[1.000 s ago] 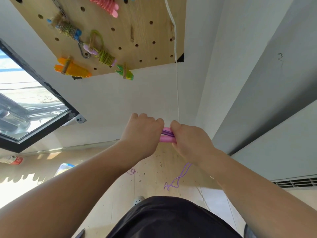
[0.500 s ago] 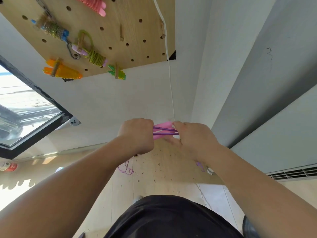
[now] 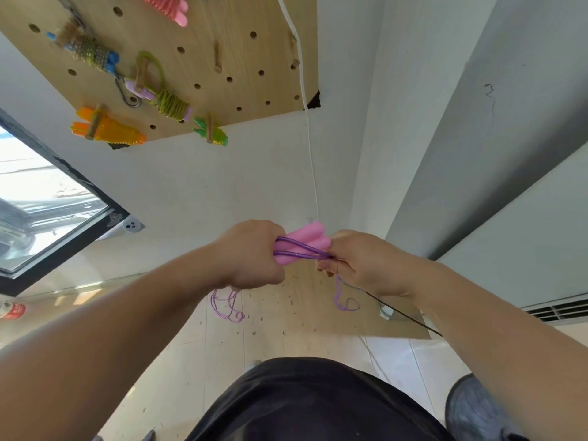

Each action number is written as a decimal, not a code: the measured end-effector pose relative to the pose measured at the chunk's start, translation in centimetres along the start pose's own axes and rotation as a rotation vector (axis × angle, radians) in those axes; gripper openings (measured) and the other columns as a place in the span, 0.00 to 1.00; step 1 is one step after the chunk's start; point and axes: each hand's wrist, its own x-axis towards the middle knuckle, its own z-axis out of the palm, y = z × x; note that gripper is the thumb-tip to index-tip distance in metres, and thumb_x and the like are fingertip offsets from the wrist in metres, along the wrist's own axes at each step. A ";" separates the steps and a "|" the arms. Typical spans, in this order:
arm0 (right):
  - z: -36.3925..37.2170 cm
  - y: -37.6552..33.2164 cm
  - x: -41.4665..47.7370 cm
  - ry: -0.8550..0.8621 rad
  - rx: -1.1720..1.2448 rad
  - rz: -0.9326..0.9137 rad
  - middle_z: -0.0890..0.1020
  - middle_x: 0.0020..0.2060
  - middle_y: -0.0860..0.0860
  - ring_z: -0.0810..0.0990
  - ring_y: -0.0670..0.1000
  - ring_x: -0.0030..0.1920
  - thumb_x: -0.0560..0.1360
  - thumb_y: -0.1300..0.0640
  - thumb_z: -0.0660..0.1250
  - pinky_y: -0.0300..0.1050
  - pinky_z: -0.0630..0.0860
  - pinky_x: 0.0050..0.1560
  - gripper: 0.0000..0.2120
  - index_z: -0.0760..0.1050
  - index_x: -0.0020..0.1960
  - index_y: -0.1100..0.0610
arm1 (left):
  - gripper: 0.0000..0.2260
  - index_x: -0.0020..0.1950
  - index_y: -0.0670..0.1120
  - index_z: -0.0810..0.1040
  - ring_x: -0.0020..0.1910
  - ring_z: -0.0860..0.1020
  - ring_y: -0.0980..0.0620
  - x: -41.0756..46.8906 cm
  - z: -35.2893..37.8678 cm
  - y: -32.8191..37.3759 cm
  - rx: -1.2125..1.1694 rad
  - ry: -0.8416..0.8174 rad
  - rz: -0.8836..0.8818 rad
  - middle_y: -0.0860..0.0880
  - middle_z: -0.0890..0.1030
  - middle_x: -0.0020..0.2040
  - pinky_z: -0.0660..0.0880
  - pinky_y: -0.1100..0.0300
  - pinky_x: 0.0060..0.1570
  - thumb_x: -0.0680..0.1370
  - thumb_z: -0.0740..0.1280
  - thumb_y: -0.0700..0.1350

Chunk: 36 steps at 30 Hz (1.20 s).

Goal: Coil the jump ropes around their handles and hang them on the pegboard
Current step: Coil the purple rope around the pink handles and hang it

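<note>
No readable text, labels, numbers or signs anywhere in view.

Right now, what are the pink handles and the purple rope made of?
The pink handles look like smooth plastic: even colour, rounded ends, soft sheen. The purple rope seems a glossy plastic or vinyl cord, since light glints along it; I can't be sure.

The left hand (image 3: 251, 254) and right hand (image 3: 366, 265), pressed together over the pink handles (image 3: 305, 241) a second ago, now sit apart, baring most of the handles, which tilt up to the right. Two strands of purple rope (image 3: 299, 249) now cross them to the right hand's pinch. The slack, earlier one long loop under the right hand, now dangles below both hands.
</note>
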 end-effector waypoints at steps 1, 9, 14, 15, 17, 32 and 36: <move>-0.1 0.1 0.3 -0.010 -0.049 -0.042 0.77 0.44 0.48 0.74 0.49 0.47 0.84 0.44 0.57 0.49 0.74 0.50 0.11 0.76 0.57 0.46 | 0.09 0.39 0.46 0.71 0.32 0.72 0.48 -0.3 0.0 0.0 -0.062 -0.032 -0.002 0.49 0.75 0.36 0.67 0.58 0.32 0.69 0.72 0.41; -3.8 -1.1 3.5 -0.062 -0.710 -0.404 0.78 0.38 0.45 0.77 0.53 0.44 0.78 0.50 0.53 0.46 0.67 0.37 0.14 0.74 0.39 0.48 | 0.06 0.41 0.47 0.73 0.32 0.76 0.49 -1.4 1.9 1.3 0.173 -0.336 0.080 0.48 0.79 0.36 0.75 0.53 0.33 0.69 0.69 0.43; -4.1 -4.2 4.3 -0.138 -0.851 -0.283 0.77 0.33 0.52 0.73 0.58 0.39 0.78 0.61 0.56 0.52 0.75 0.50 0.11 0.72 0.40 0.52 | 0.05 0.45 0.48 0.75 0.41 0.77 0.46 0.7 2.0 -0.8 0.461 -0.194 -0.065 0.51 0.75 0.39 0.73 0.58 0.37 0.71 0.64 0.42; -3.7 -4.8 4.1 -0.158 -0.810 -0.203 0.74 0.32 0.52 0.73 0.57 0.39 0.77 0.64 0.57 0.51 0.75 0.48 0.09 0.70 0.42 0.53 | 0.04 0.45 0.48 0.74 0.40 0.77 0.47 1.1 2.0 -1.0 0.473 -0.151 -0.086 0.51 0.74 0.39 0.71 0.59 0.37 0.71 0.64 0.42; -2.9 -5.4 3.5 -0.164 -0.663 -0.046 0.69 0.33 0.50 0.74 0.58 0.40 0.77 0.65 0.56 0.49 0.71 0.41 0.08 0.68 0.47 0.54 | 0.03 0.43 0.49 0.72 0.39 0.75 0.48 2.0 2.0 -1.3 0.468 -0.068 -0.136 0.51 0.74 0.40 0.69 0.60 0.35 0.71 0.64 0.42; 1.1 -1.0 -0.5 0.204 -0.040 0.078 0.76 0.35 0.49 0.74 0.53 0.36 0.84 0.46 0.49 0.56 0.75 0.41 0.17 0.70 0.45 0.53 | 0.11 0.35 0.42 0.67 0.31 0.66 0.49 -1.7 -0.7 1.0 -0.694 -0.090 0.057 0.45 0.66 0.31 0.63 0.54 0.36 0.61 0.69 0.36; -1.9 -1.3 1.5 -0.158 -0.244 -0.004 0.77 0.41 0.48 0.75 0.52 0.43 0.77 0.53 0.60 0.49 0.73 0.44 0.03 0.71 0.45 0.48 | 0.11 0.35 0.48 0.66 0.29 0.67 0.51 -2.8 -0.2 2.7 -0.027 -0.216 0.219 0.51 0.69 0.31 0.65 0.57 0.31 0.67 0.69 0.40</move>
